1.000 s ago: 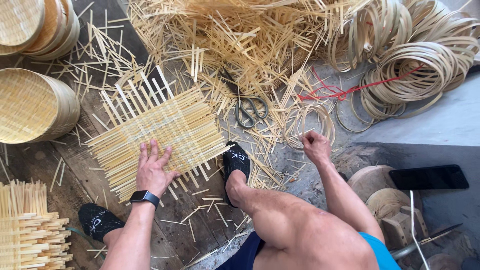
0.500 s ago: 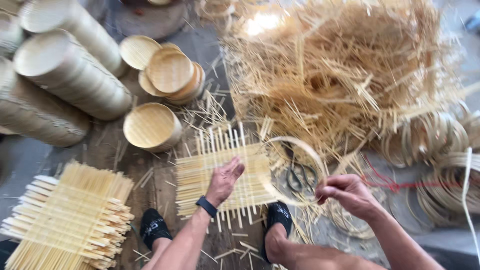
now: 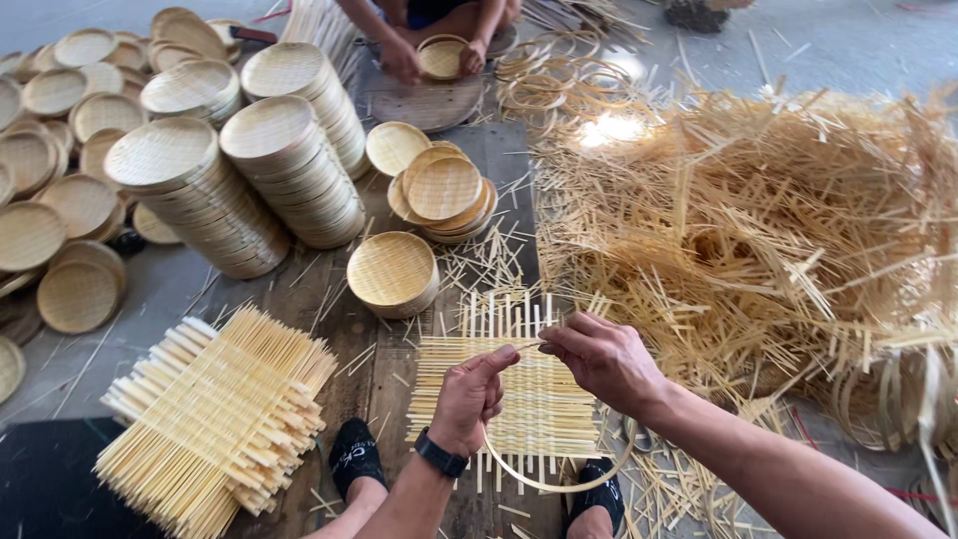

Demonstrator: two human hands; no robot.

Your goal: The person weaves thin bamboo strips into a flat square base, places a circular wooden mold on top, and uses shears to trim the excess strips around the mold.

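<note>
Head view, left hand: the left hand [image 3: 467, 397], a watch [image 3: 440, 454] on its wrist, is closed in a pinch on one end of a thin bamboo hoop [image 3: 539, 483], thumb and forefinger meeting at the strip.
Head view, right hand: the right hand [image 3: 602, 357] is closed on the other end of the hoop, fingers curled over it, just beside the left; the two ends seem to meet between them.
Hoop: it hangs from the hands in a loop that sags down over the mat [image 3: 519, 394] and ends between the two shoes [image 3: 354, 454].
Mat: a flat square of woven strips on the board [image 3: 379, 369], under both hands, loose ends sticking out on all sides.
Around: a stack of mats [image 3: 215, 419] to the left, a small tray [image 3: 391, 271] just beyond the mat, tall tray stacks [image 3: 289, 165] farther off, a big heap of offcuts [image 3: 758, 240] to the right.
Other person: at the top edge, another person's hands [image 3: 439, 58] hold a round tray.
Risk, spring: the bent strip looks springy; a loose pinch could let an end flick out and the loop fly open.
Risk, kink: bent too tightly at the join, the strip could crack.
Risk, mat: the mat lies free, so a knock from a foot could shift it.
</note>
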